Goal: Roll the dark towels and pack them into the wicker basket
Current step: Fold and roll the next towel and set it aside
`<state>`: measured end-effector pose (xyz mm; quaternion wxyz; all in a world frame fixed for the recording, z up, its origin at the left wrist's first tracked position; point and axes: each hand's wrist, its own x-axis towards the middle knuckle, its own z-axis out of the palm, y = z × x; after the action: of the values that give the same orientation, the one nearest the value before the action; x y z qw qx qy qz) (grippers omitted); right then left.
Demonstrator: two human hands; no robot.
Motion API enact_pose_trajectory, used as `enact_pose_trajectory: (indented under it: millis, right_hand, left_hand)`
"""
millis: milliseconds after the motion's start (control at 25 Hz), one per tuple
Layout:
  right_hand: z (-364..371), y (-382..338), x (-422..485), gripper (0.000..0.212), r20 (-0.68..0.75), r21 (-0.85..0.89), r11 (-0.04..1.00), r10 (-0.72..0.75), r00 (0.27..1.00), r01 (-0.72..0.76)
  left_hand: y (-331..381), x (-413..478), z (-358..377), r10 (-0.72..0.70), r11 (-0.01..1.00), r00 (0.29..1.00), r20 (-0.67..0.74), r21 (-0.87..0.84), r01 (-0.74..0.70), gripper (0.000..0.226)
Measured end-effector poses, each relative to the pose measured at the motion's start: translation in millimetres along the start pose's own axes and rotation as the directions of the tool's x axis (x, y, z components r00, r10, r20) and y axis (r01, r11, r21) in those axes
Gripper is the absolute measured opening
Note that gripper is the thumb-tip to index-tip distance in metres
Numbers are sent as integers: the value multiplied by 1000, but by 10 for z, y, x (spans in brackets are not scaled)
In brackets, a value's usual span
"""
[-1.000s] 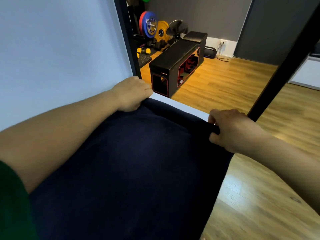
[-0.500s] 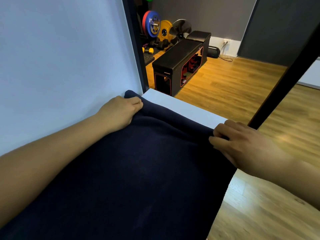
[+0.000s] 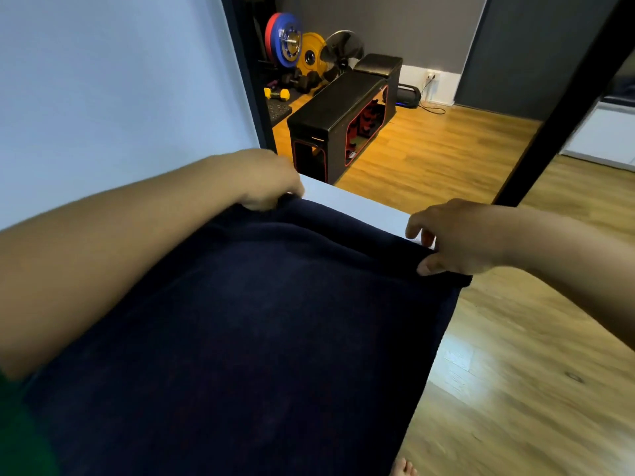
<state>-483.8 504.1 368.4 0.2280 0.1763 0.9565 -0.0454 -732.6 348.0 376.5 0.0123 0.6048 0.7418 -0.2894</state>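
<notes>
Head view: dark towel [image 3: 275,338] lies spread flat over the white table [image 3: 360,209] & covers nearly all of it. Only a strip of tabletop shows at the far end. Towel's right side hangs over the table's right edge. Its far edge is bunched into a low fold running left to right betw. the two hands.

Left hand [image 3: 268,182], somewhat blurred, sits at the far left corner w/ fingers curled down, grasping the towel's edge there. Right hand [image 3: 457,238] is at the far right corner: thumb pressed on the fold, other fingers curled round its far side. Whether the tips touch the bare tabletop or sit just over it, can't tell. Both hands grip the same far edge, well apart.

Green sleeve [image 3: 17,438] shows at near left. Toes of a bare foot [image 3: 404,470] rest on the wood floor [image 3: 515,389], just right of the table. Pale wall [image 3: 103,80] runs along the table's left side. Black post [image 3: 563,108] slants up beyond the right hand. Far off: black bench [image 3: 336,108], coloured weight plates [image 3: 288,42], yellow dumbbell [image 3: 276,94], fan [image 3: 343,49].
</notes>
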Motion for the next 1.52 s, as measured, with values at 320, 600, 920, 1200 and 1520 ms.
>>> enact_pose_trajectory:
  millis: [320, 600, 920, 1200, 1520]
  right_hand:
    - [652, 51, -169, 18, -589, 389, 892, 51, 806, 228]
    - [864, -50, -188, 18, -827, 67, 951, -116, 549, 303]
    - [564, -92, -374, 35, -599, -174, 873, -461, 655, 455]
    - [134, -70, 28, 50, -127, 374, 927, 39, 991, 12]
    - [277, -143, 40, 30, -338, 247, 966, 15, 941, 73]
  left_hand:
    - [84, -115, 547, -142, 989, 800, -583, -121, 87, 16]
    - [209, -302, 965, -226, 970, 536, -813, -241, 44, 24]
    - [83, -580, 584, -279, 912, 845, -456, -400, 85, 13]
    - [-62, -75, 121, 15, 943, 998, -58, -332, -33, 73]
    - [175, -158, 467, -223, 891, 878, -424, -453, 8, 41]
